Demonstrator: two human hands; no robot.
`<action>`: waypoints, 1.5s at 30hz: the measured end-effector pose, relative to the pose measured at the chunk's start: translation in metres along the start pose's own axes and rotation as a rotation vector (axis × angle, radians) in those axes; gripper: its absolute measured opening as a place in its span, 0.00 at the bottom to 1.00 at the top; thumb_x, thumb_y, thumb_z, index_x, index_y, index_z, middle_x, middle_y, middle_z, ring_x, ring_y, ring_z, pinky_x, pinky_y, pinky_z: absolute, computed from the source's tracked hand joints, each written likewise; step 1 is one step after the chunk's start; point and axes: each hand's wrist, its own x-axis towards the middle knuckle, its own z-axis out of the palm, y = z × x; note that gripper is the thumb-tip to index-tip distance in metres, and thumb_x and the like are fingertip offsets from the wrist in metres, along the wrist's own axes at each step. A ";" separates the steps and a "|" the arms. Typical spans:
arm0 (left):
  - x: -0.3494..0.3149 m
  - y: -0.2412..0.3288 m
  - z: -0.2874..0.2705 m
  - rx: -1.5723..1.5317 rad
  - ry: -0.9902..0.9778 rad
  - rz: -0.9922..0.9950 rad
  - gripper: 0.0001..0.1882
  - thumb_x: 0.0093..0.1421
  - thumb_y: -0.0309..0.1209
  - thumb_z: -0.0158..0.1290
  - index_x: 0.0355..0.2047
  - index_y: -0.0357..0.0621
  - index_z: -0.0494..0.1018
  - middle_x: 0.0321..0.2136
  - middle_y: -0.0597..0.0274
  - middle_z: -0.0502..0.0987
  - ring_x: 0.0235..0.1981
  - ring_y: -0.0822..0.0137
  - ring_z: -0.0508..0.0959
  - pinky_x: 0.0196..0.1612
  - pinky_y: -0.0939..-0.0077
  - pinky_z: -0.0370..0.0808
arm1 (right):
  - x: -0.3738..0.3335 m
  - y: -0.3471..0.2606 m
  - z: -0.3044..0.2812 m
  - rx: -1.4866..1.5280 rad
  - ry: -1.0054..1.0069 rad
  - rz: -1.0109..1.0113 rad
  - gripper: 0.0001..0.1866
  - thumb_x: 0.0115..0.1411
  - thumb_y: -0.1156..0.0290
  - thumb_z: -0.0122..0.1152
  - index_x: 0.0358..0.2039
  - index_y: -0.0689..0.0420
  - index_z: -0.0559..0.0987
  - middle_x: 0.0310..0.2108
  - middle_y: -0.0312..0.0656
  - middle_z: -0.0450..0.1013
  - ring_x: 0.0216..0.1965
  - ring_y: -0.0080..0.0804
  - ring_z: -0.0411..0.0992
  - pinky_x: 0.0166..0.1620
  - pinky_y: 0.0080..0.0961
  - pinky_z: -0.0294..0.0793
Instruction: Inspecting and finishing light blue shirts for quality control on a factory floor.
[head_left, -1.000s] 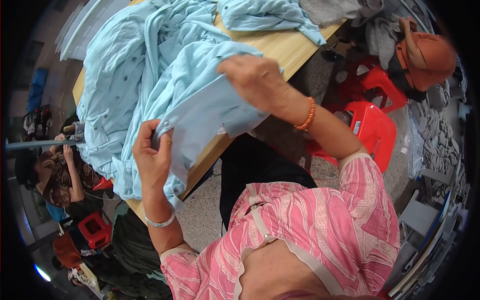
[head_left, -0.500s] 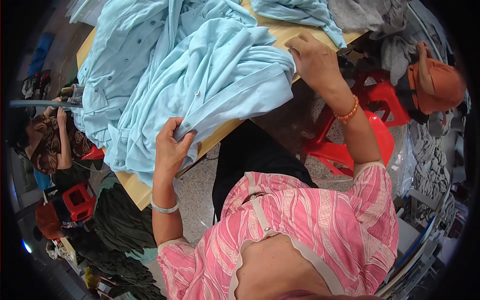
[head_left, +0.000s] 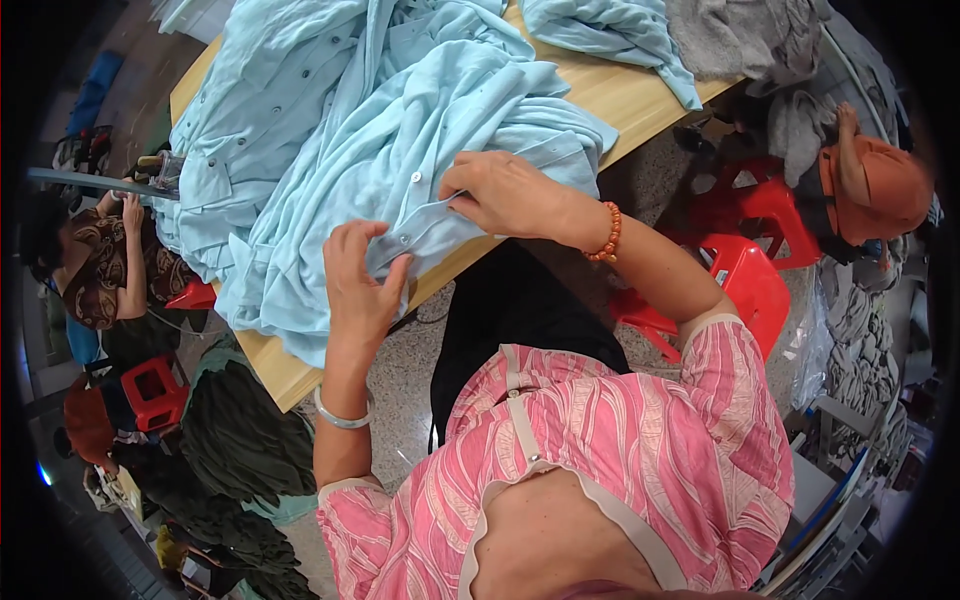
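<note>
A light blue buttoned shirt (head_left: 330,222) lies in loose folds over the near edge of the wooden table (head_left: 640,112). My right hand (head_left: 515,197) pinches the edge of its button band between thumb and fingers. Just to the left, my left hand (head_left: 358,290) rests at the same band, thumb and fingers apart, with cloth showing between them. One button (head_left: 405,240) sits close to my left thumb, and another button (head_left: 416,178) shows farther up. More light blue shirts (head_left: 245,120) are heaped beyond and to the left.
Grey knit cloth (head_left: 712,40) lies at the table's far right. Red stools (head_left: 752,300) stand to my right. A person in orange (head_left: 875,178) is beyond them; another person in a patterned top (head_left: 95,275) is at the left. Dark green garments (head_left: 245,430) are piled at lower left.
My right hand has left the shirt's right end and come left to the button band near my left hand. My left hand has loosened its pinch and its fingers have spread.
</note>
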 end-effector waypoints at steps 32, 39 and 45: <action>0.030 0.002 0.046 -0.218 -0.115 0.061 0.07 0.50 0.28 0.62 0.27 0.40 0.77 0.24 0.62 0.73 0.25 0.71 0.69 0.30 0.76 0.67 | -0.018 -0.005 -0.008 0.349 0.073 -0.092 0.05 0.51 0.77 0.62 0.28 0.63 0.75 0.26 0.46 0.71 0.27 0.40 0.72 0.30 0.28 0.69; 0.037 0.003 0.048 -0.710 -0.071 -0.226 0.08 0.56 0.25 0.56 0.37 0.36 0.73 0.25 0.65 0.76 0.28 0.77 0.74 0.32 0.83 0.70 | -0.024 -0.001 -0.003 0.255 0.079 -0.068 0.04 0.51 0.78 0.58 0.29 0.62 0.74 0.27 0.49 0.70 0.31 0.47 0.72 0.34 0.34 0.70; 0.048 -0.005 0.061 -0.508 0.010 -0.188 0.04 0.58 0.23 0.53 0.35 0.37 0.73 0.26 0.62 0.76 0.23 0.73 0.75 0.28 0.79 0.72 | -0.025 -0.003 0.001 0.225 0.076 -0.089 0.06 0.51 0.79 0.58 0.31 0.62 0.73 0.29 0.49 0.71 0.31 0.48 0.73 0.34 0.34 0.72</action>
